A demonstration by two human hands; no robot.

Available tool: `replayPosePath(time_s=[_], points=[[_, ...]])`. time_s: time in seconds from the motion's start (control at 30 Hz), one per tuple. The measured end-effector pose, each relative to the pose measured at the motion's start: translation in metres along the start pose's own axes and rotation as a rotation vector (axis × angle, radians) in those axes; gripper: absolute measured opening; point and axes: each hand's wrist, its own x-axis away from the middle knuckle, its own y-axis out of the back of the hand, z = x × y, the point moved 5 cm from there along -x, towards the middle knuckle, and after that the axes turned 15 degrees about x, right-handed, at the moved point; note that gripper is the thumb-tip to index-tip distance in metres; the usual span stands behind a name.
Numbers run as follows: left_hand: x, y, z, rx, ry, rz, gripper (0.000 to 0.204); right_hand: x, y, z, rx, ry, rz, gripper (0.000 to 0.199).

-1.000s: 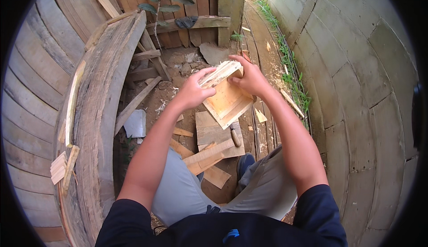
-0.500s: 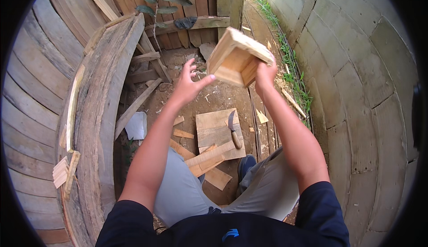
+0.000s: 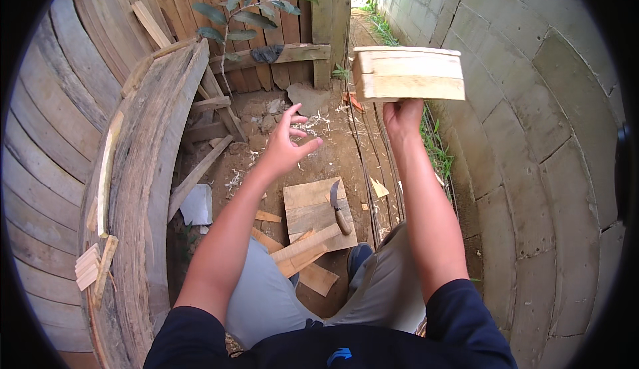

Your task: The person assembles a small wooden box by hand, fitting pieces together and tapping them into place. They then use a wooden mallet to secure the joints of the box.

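Note:
A pale wooden box point(image 3: 409, 74) is held up at the right, one planked side facing me. My right hand point(image 3: 403, 119) grips it from below; the fingertips are hidden behind or under the box. My left hand point(image 3: 287, 144) hangs in the air to the left of it, fingers apart and holding nothing. Below, on the ground between my feet, lies a square wooden board point(image 3: 309, 206). A curved-blade knife point(image 3: 340, 210) with a wooden handle rests on the board's right part.
Wood offcuts point(image 3: 307, 252) lie across the near edge of the board. A heavy timber bench point(image 3: 143, 189) runs along the left, with thin wood strips point(image 3: 88, 268) on it. A block wall point(image 3: 532, 149) rises at right. A leafy plant point(image 3: 229, 19) stands before the plank fence.
The box has moved right and turned, so its outer side now faces me instead of its hollow inside. My left hand no longer is beside it; the gap between them has grown.

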Motion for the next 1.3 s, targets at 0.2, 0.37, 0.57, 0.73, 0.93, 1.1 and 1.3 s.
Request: replayPosePath(time_s=[0.2, 0.37, 0.57, 0.73, 0.93, 1.1, 1.3], points=[[0.000, -0.021, -0.010, 0.053, -0.039, 0.088, 0.095, 0.011, -0.012, 0.021, -0.028, 0.065, 0.296, 0.059], [0.012, -0.020, -0.021, 0.074, -0.094, 0.073, 0.099, 0.022, -0.023, 0.003, 0.101, -0.228, 0.195, 0.063], [0.018, -0.026, -0.037, 0.043, -0.216, -0.011, 0.108, 0.033, -0.010, -0.007, 0.261, -0.453, -0.123, 0.037], [0.013, -0.026, -0.027, 0.072, -0.158, -0.013, 0.112, 0.049, -0.005, -0.040, 0.353, -0.632, -0.077, 0.042], [0.017, -0.030, -0.029, 0.087, -0.199, 0.017, 0.112, 0.059, -0.014, -0.052, 0.371, -0.757, 0.061, 0.035], [0.015, -0.020, -0.012, 0.208, -0.225, 0.146, 0.089, 0.064, -0.017, -0.046, 0.517, -0.781, 0.152, 0.034], [0.006, -0.010, 0.005, 0.616, 0.027, 0.006, 0.063, 0.077, -0.023, -0.054, 0.616, -0.765, 0.136, 0.033]])
